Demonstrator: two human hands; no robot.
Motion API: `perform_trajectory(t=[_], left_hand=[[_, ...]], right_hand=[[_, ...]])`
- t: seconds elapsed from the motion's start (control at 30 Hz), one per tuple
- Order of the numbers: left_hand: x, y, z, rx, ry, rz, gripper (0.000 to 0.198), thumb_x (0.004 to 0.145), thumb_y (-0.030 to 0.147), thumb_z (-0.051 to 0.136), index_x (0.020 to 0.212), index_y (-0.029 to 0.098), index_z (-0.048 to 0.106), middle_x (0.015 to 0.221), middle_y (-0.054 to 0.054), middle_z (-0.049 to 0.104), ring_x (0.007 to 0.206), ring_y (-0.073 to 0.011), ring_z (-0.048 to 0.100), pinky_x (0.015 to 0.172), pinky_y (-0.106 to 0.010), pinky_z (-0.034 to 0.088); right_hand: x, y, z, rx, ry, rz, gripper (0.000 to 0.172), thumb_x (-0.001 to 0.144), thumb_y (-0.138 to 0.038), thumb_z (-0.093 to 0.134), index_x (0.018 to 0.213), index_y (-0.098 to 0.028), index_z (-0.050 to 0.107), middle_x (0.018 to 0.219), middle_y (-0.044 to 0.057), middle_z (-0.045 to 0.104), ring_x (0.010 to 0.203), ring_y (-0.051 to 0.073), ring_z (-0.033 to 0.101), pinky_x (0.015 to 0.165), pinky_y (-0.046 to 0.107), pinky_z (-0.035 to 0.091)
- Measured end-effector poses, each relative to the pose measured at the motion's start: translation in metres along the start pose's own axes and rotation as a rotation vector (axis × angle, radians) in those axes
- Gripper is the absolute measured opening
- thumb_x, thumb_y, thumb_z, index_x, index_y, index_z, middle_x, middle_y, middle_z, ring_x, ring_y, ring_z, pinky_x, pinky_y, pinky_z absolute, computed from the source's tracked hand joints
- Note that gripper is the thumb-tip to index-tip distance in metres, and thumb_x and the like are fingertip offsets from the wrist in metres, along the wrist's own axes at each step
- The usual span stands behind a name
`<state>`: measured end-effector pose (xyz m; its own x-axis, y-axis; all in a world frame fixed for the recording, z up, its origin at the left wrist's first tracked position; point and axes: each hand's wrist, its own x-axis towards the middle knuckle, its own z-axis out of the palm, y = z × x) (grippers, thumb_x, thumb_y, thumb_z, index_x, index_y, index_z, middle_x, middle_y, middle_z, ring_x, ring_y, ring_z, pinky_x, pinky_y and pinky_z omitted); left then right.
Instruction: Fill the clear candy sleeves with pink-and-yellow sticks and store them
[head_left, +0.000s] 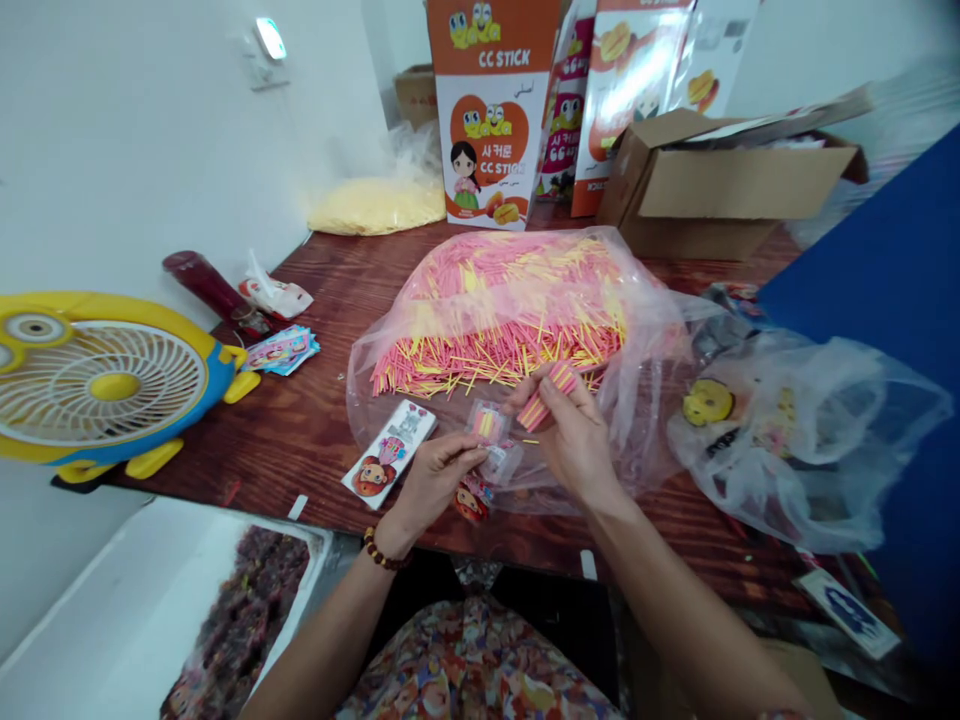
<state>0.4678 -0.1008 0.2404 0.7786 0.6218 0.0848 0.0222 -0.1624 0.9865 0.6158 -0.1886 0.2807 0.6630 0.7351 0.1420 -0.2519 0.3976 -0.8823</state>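
My left hand (444,470) pinches a small clear packet (489,424) with a few short pink and yellow sticks showing in it. Close by on the right, my right hand (574,435) is closed around a bundle of pink and yellow candy sticks (546,396). Behind both hands lies a large clear plastic bag (637,390), spread open, with a heap of loose sticks (502,340) in it. One yellow stick (530,441) sits just below the bundle. Under my left hand's fingers, a printed card (472,498) with a cartoon face is partly covered.
A stack of cartoon cards (390,452) lies left of my hands. Farther left stands a yellow fan (112,385). At the right is a crumpled plastic bag (795,430). Printed cartons (487,120) and an open cardboard box (739,185) line the back of the wooden table (330,290).
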Motion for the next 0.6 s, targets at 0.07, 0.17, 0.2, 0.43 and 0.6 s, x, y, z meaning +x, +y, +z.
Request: perform_trajectory(t=[0.07,0.17,0.2,0.43,0.6], left_hand=[[0.001,0.001,0.003,-0.009,-0.013,0.017,0.019,0.083,0.031,0.065,0.073,0.016,0.070,0.067,0.000,0.062,0.063,-0.0117,0.052,0.062,-0.022,0.043],[0.002,0.000,0.004,-0.038,-0.014,-0.006,0.021,0.084,0.033,0.065,0.071,0.016,0.068,0.066,0.000,0.060,0.063,-0.0116,0.051,0.061,-0.022,0.042],[0.002,0.000,0.004,-0.050,-0.007,-0.017,0.022,0.084,0.033,0.065,0.072,0.016,0.068,0.066,0.000,0.061,0.063,-0.0117,0.052,0.061,-0.023,0.042],[0.006,0.005,0.005,-0.126,0.018,-0.066,0.017,0.083,0.031,0.066,0.077,0.015,0.070,0.071,-0.001,0.067,0.065,-0.0127,0.058,0.064,-0.024,0.046],[0.013,0.006,0.007,-0.210,0.063,-0.062,0.014,0.080,0.029,0.070,0.082,0.016,0.071,0.077,-0.001,0.071,0.066,-0.0129,0.061,0.064,-0.023,0.048]], right_hand=[[-0.002,-0.001,0.011,0.070,0.031,0.000,0.013,0.089,-0.037,0.058,0.095,-0.026,0.055,0.075,-0.002,0.064,0.077,0.017,0.067,0.075,0.033,0.054],[-0.005,0.004,0.020,0.096,0.040,0.010,0.014,0.089,-0.039,0.058,0.093,-0.026,0.054,0.075,-0.001,0.065,0.084,0.019,0.069,0.080,0.035,0.055],[-0.006,0.007,0.021,0.096,0.036,0.011,0.014,0.089,-0.039,0.058,0.093,-0.026,0.054,0.076,-0.001,0.066,0.086,0.019,0.070,0.082,0.036,0.055],[-0.015,0.018,0.008,-0.136,-0.081,0.064,0.013,0.092,-0.038,0.056,0.094,-0.025,0.059,0.093,0.001,0.073,0.101,0.021,0.067,0.095,0.038,0.050],[-0.011,0.006,0.001,-0.365,-0.252,0.054,0.023,0.093,-0.033,0.056,0.115,-0.025,0.059,0.120,0.005,0.068,0.112,0.020,0.063,0.099,0.037,0.048]])
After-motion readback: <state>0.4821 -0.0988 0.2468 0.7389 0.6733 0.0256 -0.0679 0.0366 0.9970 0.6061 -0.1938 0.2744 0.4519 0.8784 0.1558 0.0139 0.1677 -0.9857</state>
